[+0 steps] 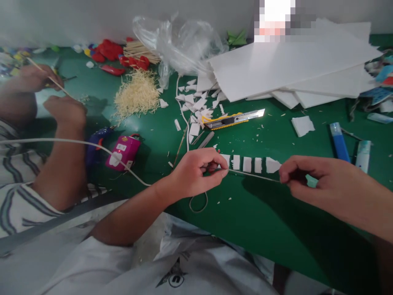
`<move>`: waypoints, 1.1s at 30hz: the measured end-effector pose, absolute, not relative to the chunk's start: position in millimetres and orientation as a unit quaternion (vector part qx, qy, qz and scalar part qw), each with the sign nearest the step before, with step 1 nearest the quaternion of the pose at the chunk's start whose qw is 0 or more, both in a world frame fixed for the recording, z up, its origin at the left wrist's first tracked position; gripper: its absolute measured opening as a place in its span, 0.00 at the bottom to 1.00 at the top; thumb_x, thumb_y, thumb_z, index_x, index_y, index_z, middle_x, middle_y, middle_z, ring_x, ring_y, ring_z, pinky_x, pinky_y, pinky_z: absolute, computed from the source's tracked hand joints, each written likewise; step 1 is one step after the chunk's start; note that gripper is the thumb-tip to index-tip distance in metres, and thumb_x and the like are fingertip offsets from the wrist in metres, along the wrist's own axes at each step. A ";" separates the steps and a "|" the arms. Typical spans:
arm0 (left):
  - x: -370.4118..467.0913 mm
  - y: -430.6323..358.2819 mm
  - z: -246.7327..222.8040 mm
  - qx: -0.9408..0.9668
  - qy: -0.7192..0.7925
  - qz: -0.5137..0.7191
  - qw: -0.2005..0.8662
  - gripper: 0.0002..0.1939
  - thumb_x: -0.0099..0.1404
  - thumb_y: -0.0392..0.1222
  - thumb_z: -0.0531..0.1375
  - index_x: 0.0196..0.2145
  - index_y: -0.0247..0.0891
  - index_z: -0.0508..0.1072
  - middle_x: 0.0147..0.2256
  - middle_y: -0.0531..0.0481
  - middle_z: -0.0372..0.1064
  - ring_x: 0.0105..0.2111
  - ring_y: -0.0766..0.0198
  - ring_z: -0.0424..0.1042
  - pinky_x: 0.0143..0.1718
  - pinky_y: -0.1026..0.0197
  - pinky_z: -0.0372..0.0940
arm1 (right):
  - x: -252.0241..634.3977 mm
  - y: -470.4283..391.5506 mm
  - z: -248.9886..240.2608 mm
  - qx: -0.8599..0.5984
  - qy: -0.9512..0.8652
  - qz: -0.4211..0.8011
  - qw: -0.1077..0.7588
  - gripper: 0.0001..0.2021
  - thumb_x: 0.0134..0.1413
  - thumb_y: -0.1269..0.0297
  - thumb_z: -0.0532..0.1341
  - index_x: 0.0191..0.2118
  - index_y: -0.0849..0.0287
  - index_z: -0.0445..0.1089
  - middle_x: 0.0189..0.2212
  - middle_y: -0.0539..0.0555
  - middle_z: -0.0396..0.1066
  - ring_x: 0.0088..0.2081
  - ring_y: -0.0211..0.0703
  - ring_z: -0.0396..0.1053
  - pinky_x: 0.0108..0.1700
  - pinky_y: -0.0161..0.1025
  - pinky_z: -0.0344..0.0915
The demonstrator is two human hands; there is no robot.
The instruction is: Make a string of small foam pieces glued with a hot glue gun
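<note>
A thin pale string (254,175) is stretched between my two hands above the green table. My left hand (204,170) pinches it at one end, and a loop of it hangs below that hand. The other end is pinched between the thumb and fingers of my right hand (310,174). Just behind the string lies a row of small white foam pieces (247,164). Farther back rests a yellow utility knife (233,119) with its blade out, pointing right. The fingertips of my left hand partly cover the leftmost foam piece.
White foam sheets (285,69) are stacked at the back right, beside foam scraps (196,102) and a clear plastic bag (187,45). Pale shreds (136,92), a magenta power socket (123,152) and a cable (76,142) are leftward. A co-worker's hands (66,108) hold a stick. Blue marker (340,141) lies right.
</note>
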State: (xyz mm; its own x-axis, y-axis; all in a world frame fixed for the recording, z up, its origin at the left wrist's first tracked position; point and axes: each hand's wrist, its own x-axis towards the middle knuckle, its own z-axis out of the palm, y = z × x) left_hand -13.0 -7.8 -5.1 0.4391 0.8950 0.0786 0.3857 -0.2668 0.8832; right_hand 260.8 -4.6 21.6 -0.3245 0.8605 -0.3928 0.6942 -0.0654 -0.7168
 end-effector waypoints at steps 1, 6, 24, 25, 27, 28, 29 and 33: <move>-12.8 -8.4 -4.9 0.735 0.429 0.301 0.430 0.03 0.61 0.33 0.60 0.31 0.35 0.75 0.26 0.56 0.66 0.20 0.76 0.59 0.18 0.73 0.53 | 262.2 -6.3 21.0 -0.557 -0.680 0.470 0.078 0.02 0.41 0.62 0.60 0.23 0.51 0.69 0.17 0.48 0.66 0.18 0.37 0.60 0.20 0.36 0.57; -7.6 -18.8 -7.9 0.777 0.317 0.297 0.456 0.04 0.63 0.32 0.61 0.31 0.37 0.76 0.25 0.54 0.71 0.21 0.74 0.64 0.22 0.71 0.60 | 261.2 -20.2 26.3 -0.413 -0.677 0.601 -0.103 0.06 0.43 0.68 0.61 0.29 0.52 0.74 0.20 0.46 0.68 0.21 0.35 0.63 0.20 0.30 0.56; 3.7 -29.0 -17.7 0.855 0.285 0.350 0.256 0.06 0.67 0.32 0.57 0.35 0.39 0.72 0.27 0.53 0.74 0.26 0.70 0.72 0.27 0.68 0.65 | 213.2 -27.3 15.5 -0.512 -0.463 0.709 0.145 0.17 0.45 0.49 0.68 0.35 0.57 0.74 0.18 0.46 0.68 0.16 0.31 0.56 0.16 0.30 0.56; 4.1 -29.1 -18.1 0.856 0.287 0.350 0.249 0.06 0.67 0.32 0.56 0.35 0.39 0.72 0.27 0.54 0.74 0.26 0.70 0.72 0.27 0.68 0.65 | 212.7 -26.3 14.7 -0.515 -0.463 0.706 0.147 0.16 0.44 0.49 0.68 0.32 0.57 0.74 0.18 0.46 0.67 0.16 0.31 0.57 0.16 0.30 0.57; 4.3 -29.0 -18.6 0.860 0.291 0.350 0.232 0.06 0.68 0.33 0.56 0.35 0.39 0.73 0.27 0.54 0.74 0.26 0.71 0.72 0.27 0.68 0.65 | 212.1 -24.4 13.4 -0.520 -0.464 0.702 0.145 0.15 0.42 0.49 0.68 0.29 0.57 0.73 0.18 0.46 0.66 0.17 0.31 0.59 0.18 0.31 0.59; 4.1 -28.7 -18.7 0.863 0.293 0.348 0.222 0.06 0.68 0.32 0.56 0.35 0.39 0.73 0.26 0.54 0.74 0.25 0.71 0.72 0.27 0.68 0.64 | 211.9 -23.7 12.8 -0.523 -0.465 0.700 0.143 0.15 0.42 0.50 0.68 0.28 0.57 0.72 0.18 0.46 0.66 0.17 0.31 0.60 0.18 0.31 0.60; 3.9 -28.2 -18.9 0.865 0.295 0.346 0.211 0.07 0.68 0.32 0.56 0.35 0.38 0.73 0.26 0.54 0.74 0.25 0.70 0.72 0.27 0.68 0.64 | 211.7 -23.3 12.2 -0.525 -0.465 0.699 0.141 0.14 0.42 0.50 0.67 0.28 0.57 0.72 0.18 0.46 0.66 0.17 0.31 0.60 0.19 0.31 0.60; 3.9 -26.6 -21.9 0.872 0.308 0.333 0.183 0.08 0.69 0.34 0.56 0.35 0.39 0.74 0.27 0.55 0.74 0.25 0.70 0.72 0.26 0.67 0.63 | 210.6 -23.9 10.1 -0.516 -0.474 0.701 0.135 0.14 0.44 0.50 0.66 0.28 0.56 0.73 0.18 0.45 0.65 0.18 0.31 0.59 0.19 0.31 0.60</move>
State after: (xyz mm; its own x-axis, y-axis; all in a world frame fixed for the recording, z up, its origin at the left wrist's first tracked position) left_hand 3.9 -26.6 -21.9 0.5878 0.6598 0.4681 0.4156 -0.7427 0.5250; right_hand 210.6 -23.9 10.1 -0.4316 0.6789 -0.5939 0.2992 -0.5134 -0.8043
